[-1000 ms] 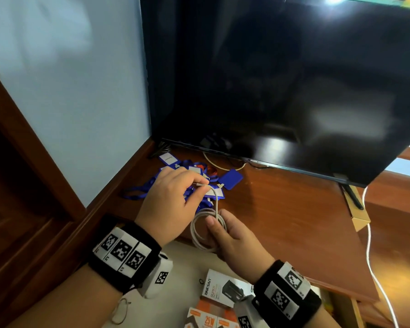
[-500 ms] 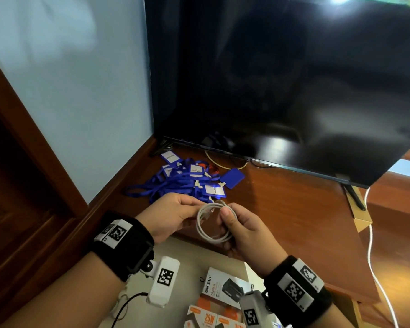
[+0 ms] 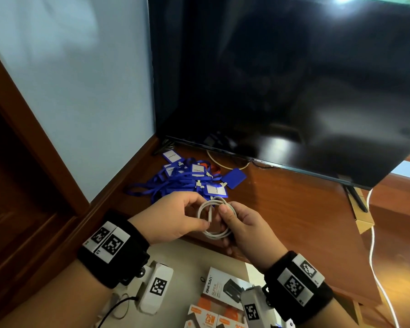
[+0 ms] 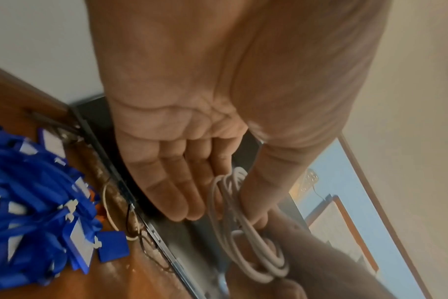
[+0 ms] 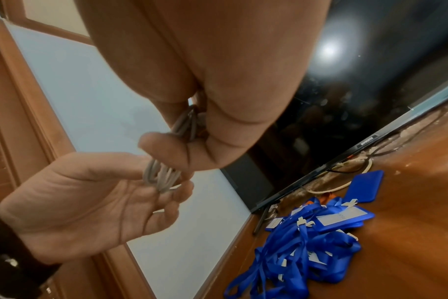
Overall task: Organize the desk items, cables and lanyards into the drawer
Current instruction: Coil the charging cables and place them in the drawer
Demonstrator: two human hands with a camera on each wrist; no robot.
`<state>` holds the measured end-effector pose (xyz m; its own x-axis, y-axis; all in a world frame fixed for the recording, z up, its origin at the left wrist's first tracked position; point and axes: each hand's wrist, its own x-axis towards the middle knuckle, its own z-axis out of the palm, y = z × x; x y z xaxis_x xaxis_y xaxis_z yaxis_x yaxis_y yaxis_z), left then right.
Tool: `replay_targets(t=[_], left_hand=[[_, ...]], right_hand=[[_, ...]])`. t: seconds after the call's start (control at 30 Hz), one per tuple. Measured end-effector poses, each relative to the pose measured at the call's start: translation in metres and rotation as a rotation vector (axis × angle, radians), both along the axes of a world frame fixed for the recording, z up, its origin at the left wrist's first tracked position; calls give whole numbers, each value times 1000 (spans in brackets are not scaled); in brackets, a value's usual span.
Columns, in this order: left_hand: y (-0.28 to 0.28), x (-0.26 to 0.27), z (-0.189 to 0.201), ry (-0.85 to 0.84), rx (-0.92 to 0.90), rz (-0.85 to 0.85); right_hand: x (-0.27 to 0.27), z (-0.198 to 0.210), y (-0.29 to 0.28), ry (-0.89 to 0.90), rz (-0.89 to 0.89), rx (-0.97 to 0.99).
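Observation:
A coiled white cable (image 3: 214,218) is held up between both hands, above the desk's front edge. My left hand (image 3: 200,210) pinches the coil's left side between thumb and fingers; the left wrist view shows the thumb pressing the loops (image 4: 256,259). My right hand (image 3: 225,228) grips the right side with its thumb on top, and the loops (image 5: 161,176) run under that thumb in the right wrist view. A tangled pile of blue lanyards with card holders (image 3: 187,181) lies on the wooden desk (image 3: 294,221) just beyond my hands. The open drawer (image 3: 187,256) is below them.
A large black TV (image 3: 294,91) stands at the back of the desk, with thin cables under its lower edge. In the drawer lie a grey charger box (image 3: 220,287) and orange 25W boxes (image 3: 211,316). A white cord (image 3: 374,256) hangs down at the right.
My left hand has come back from over the lanyards to the coil. The loose cable end is now gathered into the loops, and both hands hold the coil slightly nearer to me.

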<state>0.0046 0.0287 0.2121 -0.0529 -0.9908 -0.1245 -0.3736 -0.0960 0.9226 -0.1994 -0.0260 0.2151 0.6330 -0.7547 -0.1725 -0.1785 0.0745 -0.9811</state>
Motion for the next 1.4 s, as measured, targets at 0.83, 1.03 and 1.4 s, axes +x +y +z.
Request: replay_targets(t=[0.83, 1.03, 1.4], left_hand=[[15, -13, -16, -720, -962, 156], [27, -14, -29, -748, -874, 191], [45, -8, -47, -821, -911, 251]], right_hand=[[-4, -1, 4, 41, -164, -9], [-6, -17, -1, 317, -72, -581], [18, -31, 5, 446, -39, -758]])
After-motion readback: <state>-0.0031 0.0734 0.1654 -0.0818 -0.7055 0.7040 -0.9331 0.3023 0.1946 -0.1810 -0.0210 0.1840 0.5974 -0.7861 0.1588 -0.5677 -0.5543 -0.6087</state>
